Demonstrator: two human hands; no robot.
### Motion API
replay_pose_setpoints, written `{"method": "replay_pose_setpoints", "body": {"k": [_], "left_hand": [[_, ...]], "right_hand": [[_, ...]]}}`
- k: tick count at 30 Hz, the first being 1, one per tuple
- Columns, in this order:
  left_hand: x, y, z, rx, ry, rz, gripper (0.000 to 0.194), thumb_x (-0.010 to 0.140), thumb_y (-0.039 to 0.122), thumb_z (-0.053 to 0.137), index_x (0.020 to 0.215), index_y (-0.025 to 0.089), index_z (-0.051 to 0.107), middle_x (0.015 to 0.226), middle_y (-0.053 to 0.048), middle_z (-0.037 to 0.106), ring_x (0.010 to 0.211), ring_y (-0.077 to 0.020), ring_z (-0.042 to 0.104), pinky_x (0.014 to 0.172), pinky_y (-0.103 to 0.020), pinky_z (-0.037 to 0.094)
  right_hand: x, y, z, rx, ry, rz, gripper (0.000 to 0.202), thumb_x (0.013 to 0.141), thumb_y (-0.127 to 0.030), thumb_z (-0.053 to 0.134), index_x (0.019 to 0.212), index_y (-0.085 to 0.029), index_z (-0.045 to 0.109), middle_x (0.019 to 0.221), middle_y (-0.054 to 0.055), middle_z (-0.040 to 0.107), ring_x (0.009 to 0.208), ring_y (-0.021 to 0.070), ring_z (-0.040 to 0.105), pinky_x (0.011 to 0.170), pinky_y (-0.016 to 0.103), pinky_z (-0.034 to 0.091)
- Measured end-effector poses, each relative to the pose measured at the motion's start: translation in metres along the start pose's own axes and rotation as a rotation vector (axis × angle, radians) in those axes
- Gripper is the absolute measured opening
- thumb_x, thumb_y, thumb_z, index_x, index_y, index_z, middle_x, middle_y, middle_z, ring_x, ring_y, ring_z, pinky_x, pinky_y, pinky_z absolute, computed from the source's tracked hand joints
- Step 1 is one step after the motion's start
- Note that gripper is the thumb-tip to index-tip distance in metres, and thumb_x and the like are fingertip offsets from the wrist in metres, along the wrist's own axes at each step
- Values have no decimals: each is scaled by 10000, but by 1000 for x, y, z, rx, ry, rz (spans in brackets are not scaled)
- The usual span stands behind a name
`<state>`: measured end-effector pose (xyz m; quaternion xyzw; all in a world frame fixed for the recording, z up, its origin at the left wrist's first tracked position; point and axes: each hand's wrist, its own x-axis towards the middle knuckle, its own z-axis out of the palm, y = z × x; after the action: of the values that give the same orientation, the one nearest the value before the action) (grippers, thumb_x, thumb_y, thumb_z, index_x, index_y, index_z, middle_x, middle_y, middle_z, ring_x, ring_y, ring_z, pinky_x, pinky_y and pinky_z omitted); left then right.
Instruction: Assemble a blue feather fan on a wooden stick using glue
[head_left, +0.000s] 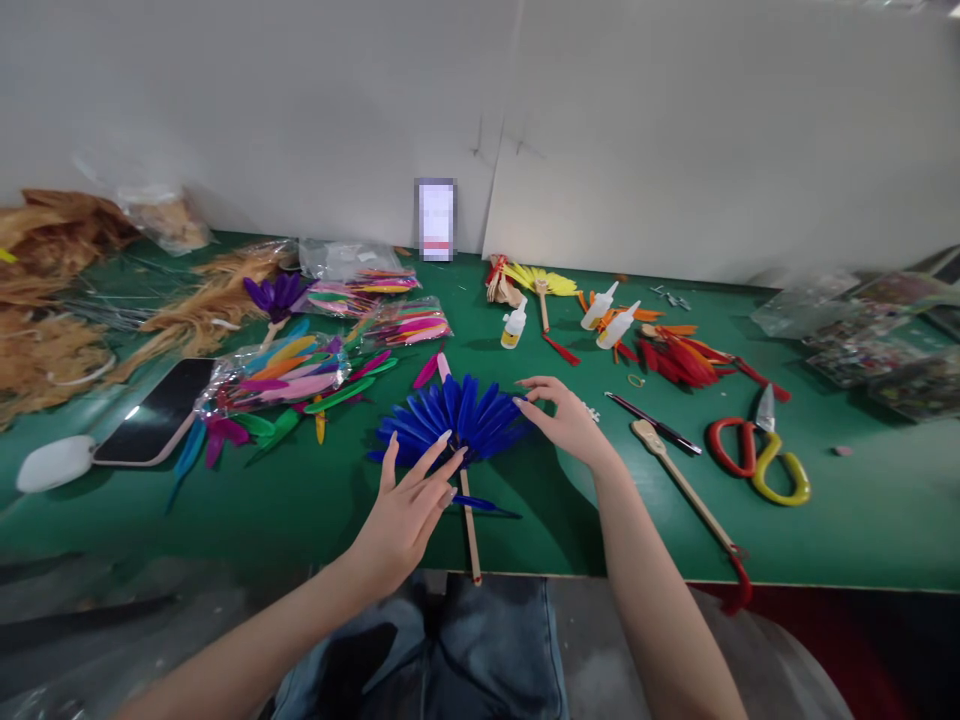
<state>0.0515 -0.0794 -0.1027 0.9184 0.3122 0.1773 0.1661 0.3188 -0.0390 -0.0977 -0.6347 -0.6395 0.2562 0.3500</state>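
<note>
A fan of blue feathers (427, 415) lies on the green table in front of me, its thin wooden handle (470, 530) pointing toward the near edge. My left hand (405, 500) rests over the lower left part of the fan, fingers spread, fingertips on the feathers near the handle. At the fan's right edge is my right hand (559, 415), its fingers stretched out and thumb slightly apart from them, close to the feather tips. A loose blue feather (486, 505) lies across the handle, below the fan. A pink feather (443, 366) shows just beyond the fan.
Bagged coloured feathers (285, 375), a dark phone (161, 410) and a purple feather fan (274, 295) are on the left. Glue bottles (513, 326) and a yellow fan (544, 280) stand farther back. Rightward lie a pen (652, 423), a wooden stick (686, 485) and scissors (757, 450).
</note>
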Motion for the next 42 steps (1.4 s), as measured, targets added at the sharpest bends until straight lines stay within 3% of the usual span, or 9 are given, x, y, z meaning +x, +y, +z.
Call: {"method": "replay_pose_setpoints", "body": {"k": [10, 16, 21, 26, 36, 42], "left_hand": [[-1, -2, 1, -198, 40, -116, 367, 990, 193, 263, 1324, 227, 413, 1353, -36, 539, 1384, -175, 294, 1176, -526, -7], [0, -4, -5, -363, 153, -207, 424, 995, 220, 270, 1418, 244, 288, 1297, -29, 588, 1332, -161, 391, 1188, -506, 43], [-2, -4, -6, -326, 109, -166, 407, 994, 205, 274, 1397, 247, 313, 1336, -17, 555, 1371, -141, 318, 1193, -488, 16], [-4, -3, -1, -253, 28, -148, 354, 995, 206, 260, 1296, 223, 446, 1384, -24, 507, 1403, -149, 242, 1191, -482, 52], [-4, -3, 1, -254, -26, -183, 388, 1002, 241, 243, 1352, 246, 409, 1416, -6, 469, 1415, -146, 201, 1190, -481, 53], [-4, -2, 0, -296, -14, -192, 392, 1003, 240, 230, 1357, 244, 399, 1385, 8, 507, 1417, -132, 193, 1196, -465, 41]], "right_hand": [[1, 2, 0, -78, -10, 14, 210, 805, -384, 582, 678, -217, 600, 1140, 79, 620, 1116, 271, 553, 1025, 525, 301], [0, 2, -1, -102, -20, 36, 212, 802, -375, 591, 661, -218, 599, 1149, 73, 618, 1114, 280, 552, 1052, 573, 223], [-1, 1, -2, -103, -7, 47, 231, 813, -412, 587, 684, -226, 632, 1149, 65, 621, 1125, 285, 544, 1068, 596, 165], [-1, 0, -6, -68, 5, 49, 318, 834, -514, 540, 708, -250, 665, 1137, 58, 620, 1136, 273, 542, 1060, 553, 244], [7, -1, 5, 18, 53, 32, 407, 887, -532, 419, 883, -251, 714, 1155, 82, 608, 1144, 248, 541, 1012, 444, 377], [23, -5, 15, 28, 19, 55, 305, 813, -506, 566, 831, -248, 728, 1153, 90, 613, 1140, 277, 544, 1000, 478, 381]]}}
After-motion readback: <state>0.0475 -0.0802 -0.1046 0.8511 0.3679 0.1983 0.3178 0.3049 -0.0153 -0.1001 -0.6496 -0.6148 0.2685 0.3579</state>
